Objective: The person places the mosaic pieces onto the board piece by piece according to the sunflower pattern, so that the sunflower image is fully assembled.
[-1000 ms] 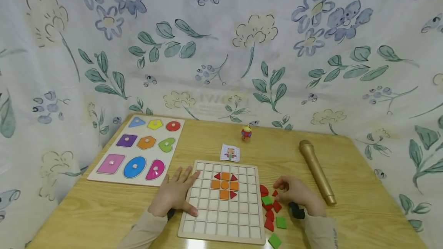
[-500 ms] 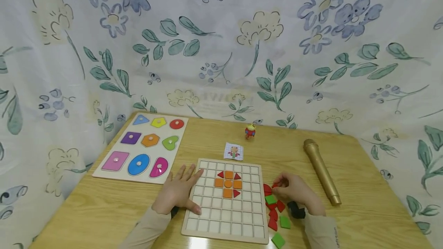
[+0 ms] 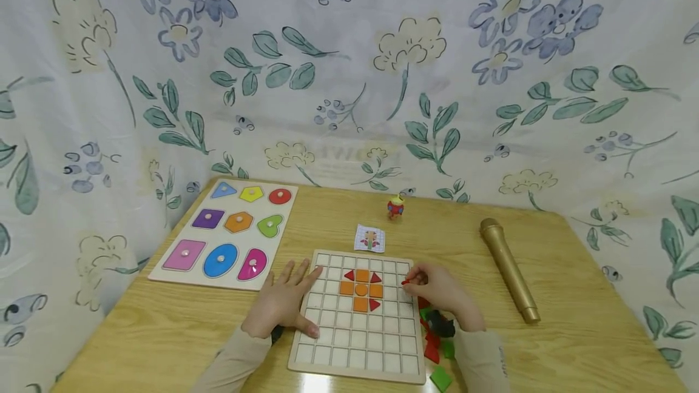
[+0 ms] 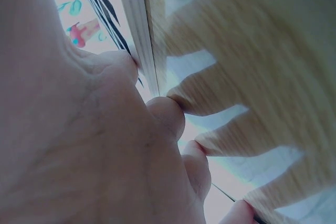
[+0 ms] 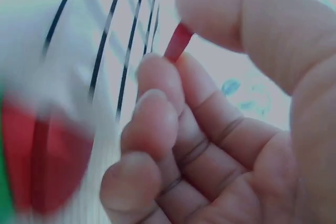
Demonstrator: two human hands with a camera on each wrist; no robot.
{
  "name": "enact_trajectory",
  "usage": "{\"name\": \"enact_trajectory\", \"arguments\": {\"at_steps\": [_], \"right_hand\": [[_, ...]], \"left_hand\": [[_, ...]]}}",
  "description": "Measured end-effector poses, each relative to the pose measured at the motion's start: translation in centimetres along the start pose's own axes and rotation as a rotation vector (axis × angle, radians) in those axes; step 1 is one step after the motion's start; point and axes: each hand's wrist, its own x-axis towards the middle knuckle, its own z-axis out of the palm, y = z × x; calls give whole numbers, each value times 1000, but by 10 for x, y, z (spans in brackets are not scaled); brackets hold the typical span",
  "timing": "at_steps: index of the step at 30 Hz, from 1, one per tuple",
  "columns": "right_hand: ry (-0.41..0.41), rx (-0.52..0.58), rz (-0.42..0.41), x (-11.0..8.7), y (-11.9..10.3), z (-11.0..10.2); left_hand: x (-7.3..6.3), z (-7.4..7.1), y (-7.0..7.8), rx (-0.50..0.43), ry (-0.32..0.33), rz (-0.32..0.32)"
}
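A small red triangle tile (image 5: 179,42) is pinched between the thumb and fingers of my right hand (image 3: 438,288), which is over the right edge of the wooden grid board (image 3: 349,370). My left hand (image 3: 281,305) lies with spread fingers along the board's left edge, the thumb resting on its cells. On the board, orange square tiles (image 3: 360,304) surround an orange round tile (image 3: 361,290). Red triangle tiles (image 3: 374,304) sit at three corners of that group; the lower left corner has none.
Red and green tiles (image 3: 441,378) lie loose right of the board, partly under my right wrist. Behind the board are a pattern card (image 3: 369,239) and a small toy figure (image 3: 395,207). A shape puzzle (image 3: 229,241) lies at left, a gold microphone (image 3: 509,270) at right.
My right hand has picked up a red triangle tile from the loose pile and moved left with it to the board's edge. The left hand has stayed in place on the board.
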Motion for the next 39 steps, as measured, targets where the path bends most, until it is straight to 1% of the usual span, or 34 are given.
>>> {"name": "enact_trajectory", "arguments": {"at_steps": [6, 9, 11, 13, 18, 23, 25, 29, 32, 36, 39], "right_hand": [[-39, -22, -9, 14, -21, 23], [-47, -27, -25, 16, -27, 30], [-35, -9, -27, 17, -29, 31], [-12, -3, -21, 16, -30, 32], [63, -26, 30, 16, -27, 33], [97, -36, 73, 17, -26, 35], [103, -56, 67, 18, -27, 37], [129, -97, 25, 18, -27, 42], [140, -102, 3, 20, -26, 47], [141, -103, 3, 21, -23, 48], [150, -119, 10, 19, -21, 47]], "left_hand": [[2, 0, -1, 16, 16, 9], [3, 1, -1, 18, 20, 14], [3, 1, -1, 15, 18, 16], [3, 1, 0, 17, 17, 15], [4, 2, 0, 27, 19, 16], [4, 2, 1, 22, 10, 9], [3, 2, 1, 15, 6, 6], [1, 2, -1, 25, 5, 7], [0, 2, -2, 38, 5, 2], [0, 2, -2, 37, 8, -5], [0, 2, -1, 19, 1, 1]]}}
